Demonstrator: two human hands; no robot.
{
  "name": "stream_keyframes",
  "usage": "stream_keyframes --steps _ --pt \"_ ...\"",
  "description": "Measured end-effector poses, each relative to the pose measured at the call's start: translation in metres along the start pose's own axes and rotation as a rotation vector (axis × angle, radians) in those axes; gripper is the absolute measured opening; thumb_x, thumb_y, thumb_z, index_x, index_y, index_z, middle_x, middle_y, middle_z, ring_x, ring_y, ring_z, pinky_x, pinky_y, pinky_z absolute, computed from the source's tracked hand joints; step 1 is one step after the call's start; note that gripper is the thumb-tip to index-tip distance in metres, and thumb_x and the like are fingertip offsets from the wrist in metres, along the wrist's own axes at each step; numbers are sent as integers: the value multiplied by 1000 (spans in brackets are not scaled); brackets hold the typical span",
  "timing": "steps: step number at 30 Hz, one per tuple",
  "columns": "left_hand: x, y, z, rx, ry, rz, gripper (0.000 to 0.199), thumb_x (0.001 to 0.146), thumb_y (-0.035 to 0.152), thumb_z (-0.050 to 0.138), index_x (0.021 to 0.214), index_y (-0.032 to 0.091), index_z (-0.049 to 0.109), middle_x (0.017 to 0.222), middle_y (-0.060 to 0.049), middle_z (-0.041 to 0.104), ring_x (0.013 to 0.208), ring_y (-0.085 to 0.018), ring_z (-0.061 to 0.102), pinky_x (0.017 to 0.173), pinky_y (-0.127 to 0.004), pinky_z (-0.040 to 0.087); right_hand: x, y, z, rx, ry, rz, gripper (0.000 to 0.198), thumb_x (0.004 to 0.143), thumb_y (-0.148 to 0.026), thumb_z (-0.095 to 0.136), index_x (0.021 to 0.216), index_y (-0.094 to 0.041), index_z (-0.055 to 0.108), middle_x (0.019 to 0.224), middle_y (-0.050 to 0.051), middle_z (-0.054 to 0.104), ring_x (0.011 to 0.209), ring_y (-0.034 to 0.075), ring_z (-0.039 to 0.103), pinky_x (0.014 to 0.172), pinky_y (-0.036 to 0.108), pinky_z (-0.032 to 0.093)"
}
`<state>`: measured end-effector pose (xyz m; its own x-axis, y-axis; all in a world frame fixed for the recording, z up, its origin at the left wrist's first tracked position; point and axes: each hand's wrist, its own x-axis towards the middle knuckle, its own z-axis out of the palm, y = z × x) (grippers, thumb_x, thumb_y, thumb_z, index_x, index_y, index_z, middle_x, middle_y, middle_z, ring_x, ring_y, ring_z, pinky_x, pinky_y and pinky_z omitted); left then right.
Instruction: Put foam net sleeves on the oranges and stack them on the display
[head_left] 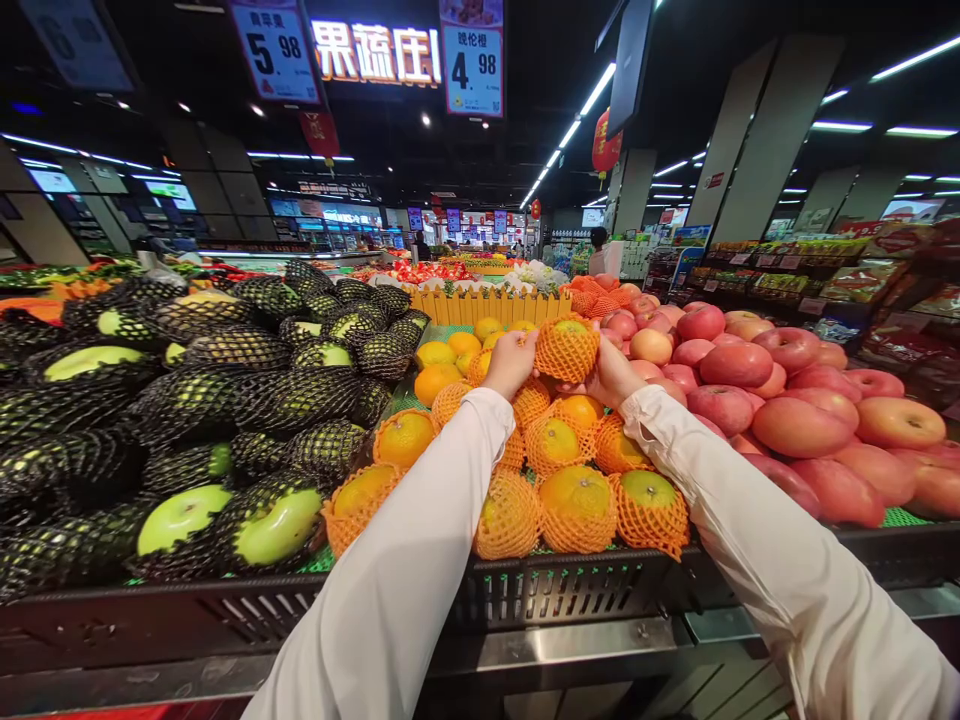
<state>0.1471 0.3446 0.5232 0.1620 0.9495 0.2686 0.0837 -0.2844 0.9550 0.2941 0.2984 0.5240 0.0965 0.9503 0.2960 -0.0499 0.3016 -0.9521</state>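
Both my hands are raised over the orange display with an orange in an orange foam net (568,350) between them. My right hand (611,372) is closed around its right side. On its left side, the fingers of my left hand (512,362) are closed against the net, partly hidden behind the fruit. Below lie several more netted oranges, among them a front one (577,505) with its top bare and a greener one (649,500) at the right corner. Oranges without nets (436,380) sit farther back on the left.
Green apples in black nets (184,520) are heaped on the left, and red apples (802,420) on the right. A black slatted crate edge (555,590) runs along the front. Behind the oranges stands a small yellow fence (487,306). Price signs (472,65) hang overhead.
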Motion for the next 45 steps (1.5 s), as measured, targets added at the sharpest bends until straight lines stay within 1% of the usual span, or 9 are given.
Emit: stream_keyframes --steps 7,16,22,25,28,31,35,40,45 --pt "-8 12 -1 -108 47 10 40 98 33 54 61 20 45 48 7 39 40 -6 37 45 -21 28 -9 -2 8 238 -128 157 58 77 -64 68 118 -24 61 102 5 71 109 20 65 94 40 59" --pt "-20 22 2 -270 -290 -2 29 84 27 76 72 17 52 56 6 52 43 -4 46 44 -17 27 0 -1 3 426 -25 50 66 74 -66 71 124 -24 59 109 6 71 115 20 64 96 36 60" --pt "-7 6 3 -46 -71 -43 18 91 15 61 78 19 50 62 6 54 44 -6 47 50 -20 36 0 0 3 395 60 27 68 69 -60 78 122 -22 59 105 6 72 110 19 66 90 32 61" --pt "-2 -1 2 117 -3 70 15 84 10 63 93 18 55 90 -4 65 70 -12 62 69 -26 50 -1 1 3 324 107 11 66 67 -59 79 119 -23 60 109 5 71 107 18 67 85 31 62" --pt "-6 -2 2 240 -47 336 62 69 3 69 126 18 51 135 -14 55 118 -22 59 102 -36 47 0 2 4 271 98 -39 66 64 -59 81 116 -23 61 114 4 69 104 17 67 85 30 62" --pt "-15 0 3 315 -211 596 96 60 9 80 145 20 37 153 -16 40 144 -31 38 121 -44 31 -3 3 9 208 23 -117 63 63 -54 84 112 -21 62 114 3 69 102 16 67 88 26 60" --pt "-19 3 0 324 -194 602 88 60 23 86 138 19 44 138 -14 57 129 -30 54 111 -43 42 -7 1 14 131 -17 -109 69 57 -56 87 110 -20 61 114 3 69 98 13 66 86 22 57" --pt "-17 4 -3 284 2 458 78 60 36 89 125 18 50 121 -12 68 112 -27 64 98 -38 49 -1 -2 5 150 68 126 63 81 -78 54 101 -19 62 89 3 70 62 9 60 59 24 52" --pt "-18 6 -3 294 28 386 76 60 39 89 121 17 51 121 -13 68 116 -29 63 100 -39 48 3 1 -2 199 74 110 41 72 -47 78 97 -19 62 84 -1 70 64 8 61 61 22 51"
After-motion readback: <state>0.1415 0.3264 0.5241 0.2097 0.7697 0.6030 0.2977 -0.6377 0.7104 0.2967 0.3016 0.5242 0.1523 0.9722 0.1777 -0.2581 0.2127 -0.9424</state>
